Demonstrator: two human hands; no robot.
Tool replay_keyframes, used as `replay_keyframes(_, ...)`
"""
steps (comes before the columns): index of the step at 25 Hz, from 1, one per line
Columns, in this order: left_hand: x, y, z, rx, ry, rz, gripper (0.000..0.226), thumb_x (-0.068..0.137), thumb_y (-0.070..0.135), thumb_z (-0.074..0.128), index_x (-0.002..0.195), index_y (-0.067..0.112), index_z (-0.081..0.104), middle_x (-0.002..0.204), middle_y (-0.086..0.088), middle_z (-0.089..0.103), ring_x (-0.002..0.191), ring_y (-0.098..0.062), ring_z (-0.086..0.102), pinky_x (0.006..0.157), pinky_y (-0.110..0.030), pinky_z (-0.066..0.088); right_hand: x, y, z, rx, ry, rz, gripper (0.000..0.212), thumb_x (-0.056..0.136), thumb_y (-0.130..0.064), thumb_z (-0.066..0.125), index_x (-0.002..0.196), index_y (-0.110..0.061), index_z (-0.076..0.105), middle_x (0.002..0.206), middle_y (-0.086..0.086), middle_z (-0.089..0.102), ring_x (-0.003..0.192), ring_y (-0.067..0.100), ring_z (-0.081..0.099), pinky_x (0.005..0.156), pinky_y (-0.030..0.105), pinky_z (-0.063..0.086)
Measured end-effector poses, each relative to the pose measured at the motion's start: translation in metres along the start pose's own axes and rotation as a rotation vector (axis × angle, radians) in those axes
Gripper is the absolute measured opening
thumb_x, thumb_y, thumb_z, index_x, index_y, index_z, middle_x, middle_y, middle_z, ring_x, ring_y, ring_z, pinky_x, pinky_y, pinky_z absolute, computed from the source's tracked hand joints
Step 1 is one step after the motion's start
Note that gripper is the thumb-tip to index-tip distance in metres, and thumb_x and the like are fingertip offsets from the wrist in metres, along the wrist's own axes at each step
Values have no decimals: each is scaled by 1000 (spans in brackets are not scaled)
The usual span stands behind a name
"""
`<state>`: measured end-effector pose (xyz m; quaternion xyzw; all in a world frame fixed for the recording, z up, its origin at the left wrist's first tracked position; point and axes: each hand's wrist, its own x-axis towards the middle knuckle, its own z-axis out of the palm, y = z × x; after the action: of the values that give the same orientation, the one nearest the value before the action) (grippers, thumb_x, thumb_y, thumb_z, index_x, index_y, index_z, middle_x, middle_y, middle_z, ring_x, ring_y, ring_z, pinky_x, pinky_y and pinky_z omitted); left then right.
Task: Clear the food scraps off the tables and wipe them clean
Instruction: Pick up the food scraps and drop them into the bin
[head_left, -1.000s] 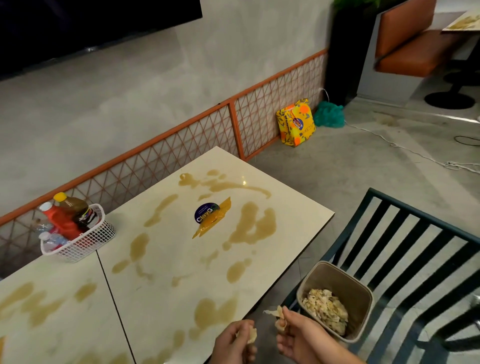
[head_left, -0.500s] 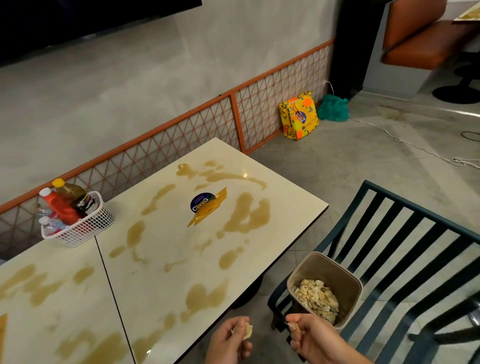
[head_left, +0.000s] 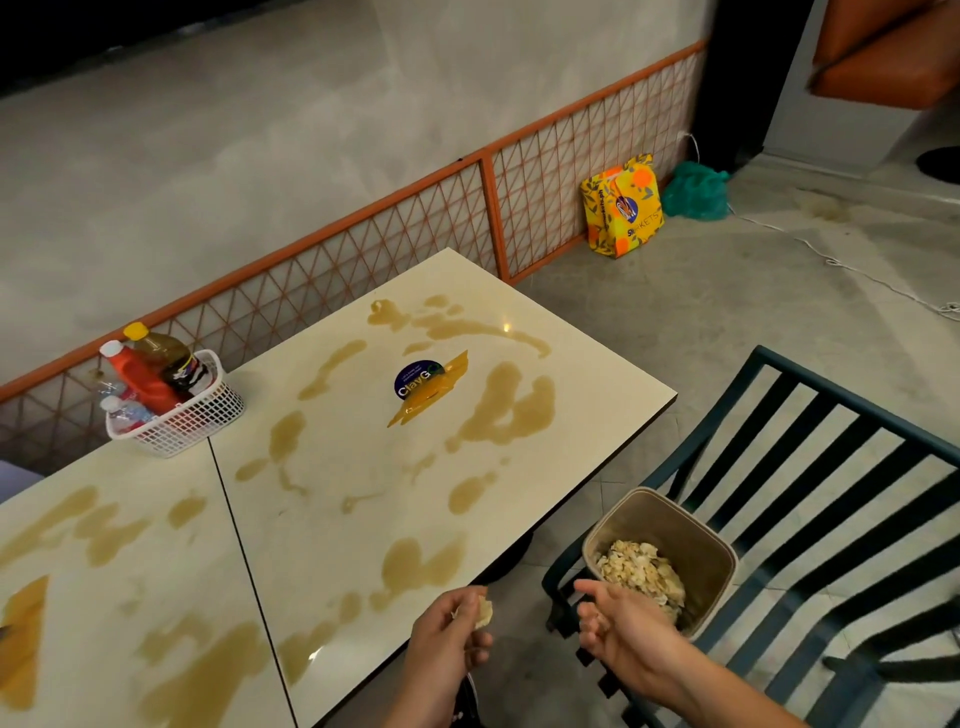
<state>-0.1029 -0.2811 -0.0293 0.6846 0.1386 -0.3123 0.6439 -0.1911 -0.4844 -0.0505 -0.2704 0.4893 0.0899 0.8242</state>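
Two cream tables stand side by side, the right table (head_left: 363, 509) and the left table (head_left: 104, 597), both smeared with brown sauce stains. A blue round label with an orange wrapper (head_left: 428, 384) lies on the right table. A beige bin (head_left: 711, 545) with pale food scraps (head_left: 641, 574) sits on a dark chair seat. My left hand (head_left: 449, 636) pinches a pale scrap (head_left: 483, 610) at the table's near edge. Just left of the bin, my right hand (head_left: 613, 623) has its fingers apart and holds nothing.
A white basket (head_left: 179, 418) with sauce bottles stands at the tables' far side by an orange mesh fence (head_left: 488, 208). The dark slatted chair (head_left: 810, 519) stands at the right. A yellow bag (head_left: 621, 205) and a green bag (head_left: 693, 189) lie on the floor.
The scraps that my right hand held are gone from it and its fingers have opened beside the bin. My left hand keeps its scrap. The view has shifted slightly.
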Motion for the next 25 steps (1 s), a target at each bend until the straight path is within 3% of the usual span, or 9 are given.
replay_keyframes(4, -1, 8, -2, -28, -1, 34, 17, 99, 13, 58, 101, 5, 72, 87, -12, 67, 63, -21, 59, 53, -27, 47, 15, -5, -5, -20, 40, 9, 32, 111, -15, 31, 123, 2, 55, 58, 3, 38, 49, 14, 29, 42, 26, 27)
replay_keyframes(8, -1, 11, -3, -36, 11, 31, 17, 99, 13, 57, 102, 5, 72, 89, -12, 65, 62, -19, 58, 53, -27, 46, 21, -12, -13, 15, -7, -3, 32, 96, -13, 57, 125, 1, 56, 64, 4, 40, 53, 16, 36, 48, 28, 33)
replay_keyframes(11, 2, 11, -2, -31, 15, 13, 17, 99, 14, 57, 102, 6, 72, 93, -13, 65, 63, -19, 59, 54, -27, 46, 24, -26, -16, 133, 42, -120, 49, 93, -3, 55, 142, -5, 47, 103, 20, 62, 82, 25, 62, 70, 37, 51)
replay_keyframes(13, 3, 12, 0, -20, 13, 11, 17, 99, 15, 57, 103, 6, 72, 93, -12, 65, 64, -19, 59, 54, -27, 46, 36, -37, -26, 306, 50, -139, 57, 102, -19, 52, 155, -21, 30, 136, 27, 54, 107, 37, 67, 93, 51, 55)
replay_keyframes(14, 2, 12, 2, -12, 9, 11, 17, 99, 15, 57, 103, 6, 72, 93, -12, 65, 64, -19, 59, 55, -27, 46, 42, -42, -33, 381, 46, -97, 57, 101, -30, 55, 153, -25, 32, 138, 27, 53, 111, 43, 65, 98, 57, 52)
replay_keyframes(16, 2, 10, 5, 15, 3, 16, 17, 99, 16, 58, 103, 7, 72, 93, -11, 66, 66, -19, 60, 57, -28, 48, 46, -46, -45, 398, 50, 12, 53, 98, -40, 57, 144, -19, 42, 134, 26, 56, 114, 47, 62, 90, 59, 55)
replay_keyframes(20, -1, 5, 16, 150, -37, 59, 17, 92, 18, 69, 108, 13, 70, 92, -8, 74, 76, -21, 68, 72, -30, 56, 24, -26, -37, 117, -17, 161, 40, 99, -29, 57, 134, -16, 44, 134, 34, 53, 110, 47, 64, 72, 47, 61)
replay_keyframes(23, -9, 7, 36, 340, -100, 137, 29, 81, 22, 81, 105, 19, 64, 88, -2, 77, 81, -14, 73, 82, -29, 58, 0, -4, -11, -80, -188, 207, 41, 94, -30, 65, 119, 1, 58, 107, 25, 65, 92, 35, 66, 75, 41, 57)
replay_keyframes(25, -13, 12, 49, 521, -83, 252, 23, 78, 24, 83, 94, 21, 67, 82, 7, 76, 73, -5, 70, 73, -21, 57, -14, 2, 8, -123, -289, 128, 29, 92, -29, 71, 96, -1, 66, 90, 22, 65, 77, 29, 65, 72, 36, 57)
